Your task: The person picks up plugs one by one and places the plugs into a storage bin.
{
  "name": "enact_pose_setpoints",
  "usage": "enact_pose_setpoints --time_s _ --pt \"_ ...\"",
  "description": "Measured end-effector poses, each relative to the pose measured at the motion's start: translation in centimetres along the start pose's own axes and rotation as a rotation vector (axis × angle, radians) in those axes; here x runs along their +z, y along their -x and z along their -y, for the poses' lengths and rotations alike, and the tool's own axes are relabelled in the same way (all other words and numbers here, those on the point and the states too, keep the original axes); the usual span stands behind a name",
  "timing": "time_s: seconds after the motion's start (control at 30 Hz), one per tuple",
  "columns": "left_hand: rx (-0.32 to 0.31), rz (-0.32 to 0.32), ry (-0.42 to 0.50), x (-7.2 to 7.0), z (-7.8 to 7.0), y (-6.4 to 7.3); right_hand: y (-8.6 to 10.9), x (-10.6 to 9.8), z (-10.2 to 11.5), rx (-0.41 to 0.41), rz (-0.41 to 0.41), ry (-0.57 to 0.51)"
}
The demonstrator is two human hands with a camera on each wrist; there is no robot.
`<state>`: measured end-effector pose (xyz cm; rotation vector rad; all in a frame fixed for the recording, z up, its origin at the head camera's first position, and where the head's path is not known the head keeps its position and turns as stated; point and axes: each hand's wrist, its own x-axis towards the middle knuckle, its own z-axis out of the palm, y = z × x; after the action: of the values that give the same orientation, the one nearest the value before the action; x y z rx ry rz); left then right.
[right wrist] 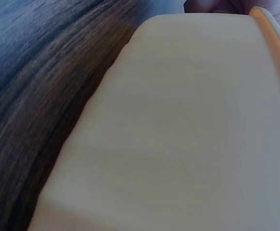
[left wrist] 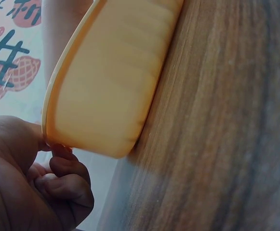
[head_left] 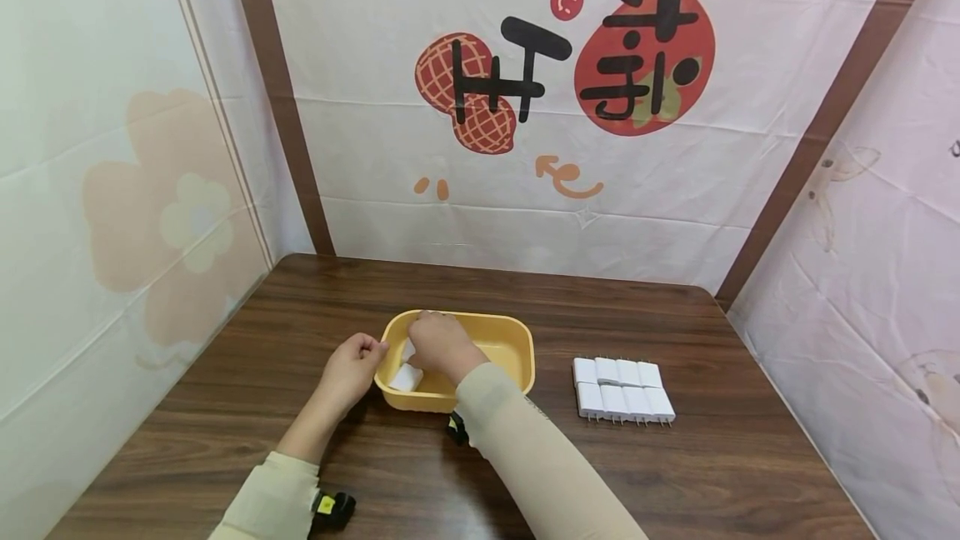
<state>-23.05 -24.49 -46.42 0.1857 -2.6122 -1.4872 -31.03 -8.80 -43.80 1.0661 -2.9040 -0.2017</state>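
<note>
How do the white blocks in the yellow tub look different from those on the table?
The tub blocks lie at the left end of the tub, partly covered by the right hand; the table blocks lie uncovered.
The table blocks form two touching rows; the visible tub blocks do not.
Prongs show on the table blocks, none on the tub blocks.
Both are white.

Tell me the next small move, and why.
Probably settle the white piece under the right hand beside the white block: both are near the left end of the yellow tray, and the left hand pinches that end, likely steadying it. The right hand's grip is hidden.
</note>
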Motion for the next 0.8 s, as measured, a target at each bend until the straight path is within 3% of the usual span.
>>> enact_pose_setpoints --time_s 0.8 --pt "-0.008 -0.001 0.0 0.03 0.1 0.08 0.18 -0.85 0.0 0.02 -0.014 -0.03"
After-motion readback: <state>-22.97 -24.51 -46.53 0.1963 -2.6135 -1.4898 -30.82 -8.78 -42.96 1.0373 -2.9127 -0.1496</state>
